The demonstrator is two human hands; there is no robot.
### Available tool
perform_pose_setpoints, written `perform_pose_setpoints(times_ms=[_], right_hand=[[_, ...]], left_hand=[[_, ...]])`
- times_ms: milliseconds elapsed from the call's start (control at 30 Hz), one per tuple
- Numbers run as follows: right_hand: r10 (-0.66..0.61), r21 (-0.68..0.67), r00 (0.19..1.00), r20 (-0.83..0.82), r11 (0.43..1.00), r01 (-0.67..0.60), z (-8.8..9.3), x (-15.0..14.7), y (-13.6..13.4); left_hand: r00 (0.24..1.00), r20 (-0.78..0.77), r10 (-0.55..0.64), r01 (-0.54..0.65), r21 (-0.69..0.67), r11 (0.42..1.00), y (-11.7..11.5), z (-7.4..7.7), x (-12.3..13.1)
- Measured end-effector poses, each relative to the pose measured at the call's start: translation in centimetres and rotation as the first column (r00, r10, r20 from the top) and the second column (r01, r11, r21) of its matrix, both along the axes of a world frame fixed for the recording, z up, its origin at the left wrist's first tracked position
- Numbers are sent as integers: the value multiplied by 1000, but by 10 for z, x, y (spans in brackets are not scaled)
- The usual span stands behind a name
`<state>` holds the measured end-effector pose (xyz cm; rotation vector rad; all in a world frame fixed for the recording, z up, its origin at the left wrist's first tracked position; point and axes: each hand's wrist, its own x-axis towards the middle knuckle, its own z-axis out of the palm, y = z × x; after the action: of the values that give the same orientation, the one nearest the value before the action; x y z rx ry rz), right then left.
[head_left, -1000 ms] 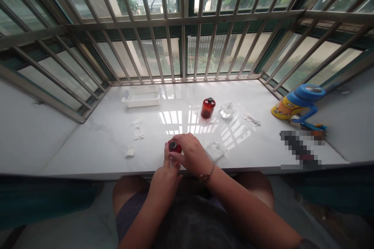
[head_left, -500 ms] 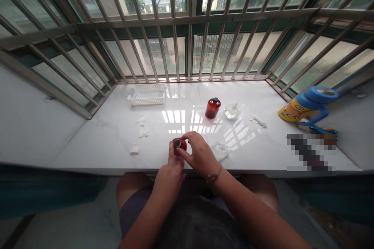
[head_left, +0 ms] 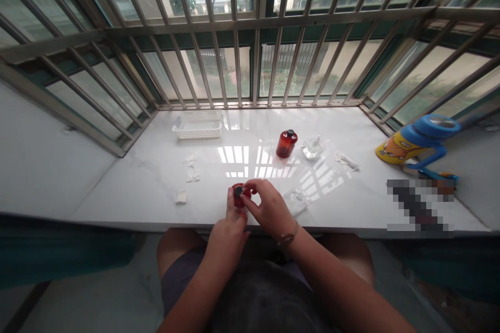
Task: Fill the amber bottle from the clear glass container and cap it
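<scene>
A small red bottle with a dark cap (head_left: pixel 238 193) stands near the front edge of the white marble sill (head_left: pixel 156 177). My left hand (head_left: pixel 228 231) is wrapped round its lower part from below. My right hand (head_left: pixel 265 205) comes in from the right, its fingertips pinched on the bottle's top at the cap. A second red bottle (head_left: pixel 286 143) stands upright farther back, untouched.
A white slotted basket (head_left: pixel 197 127) sits at the back left. Small white scraps (head_left: pixel 191 166) lie left of centre. Clear plastic wrappers (head_left: pixel 297 199) and a clear piece (head_left: pixel 312 146) lie right of the bottles. A blue and yellow jug (head_left: pixel 416 140) stands at right. Metal window bars (head_left: pixel 253 57) close the back.
My right hand's fingers have shifted from covering the bottle to pinching its cap, so the cap shows more. The view has drifted slightly; both hands stay on the bottle.
</scene>
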<state>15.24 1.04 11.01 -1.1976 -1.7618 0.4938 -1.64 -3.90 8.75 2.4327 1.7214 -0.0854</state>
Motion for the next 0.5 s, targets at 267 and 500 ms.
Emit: perform_pose_setpoints(times_ms=[267,500], right_hand=[[-11,9,1000,22,1000,11,1,1,-1],[-5,-19,1000,14,1000,6,0,0,0]], left_hand=[[1000,-5,-7,7,30,1000,0,-5,-1],[1000,24,-9,8,29,1000,0,-7,-3]])
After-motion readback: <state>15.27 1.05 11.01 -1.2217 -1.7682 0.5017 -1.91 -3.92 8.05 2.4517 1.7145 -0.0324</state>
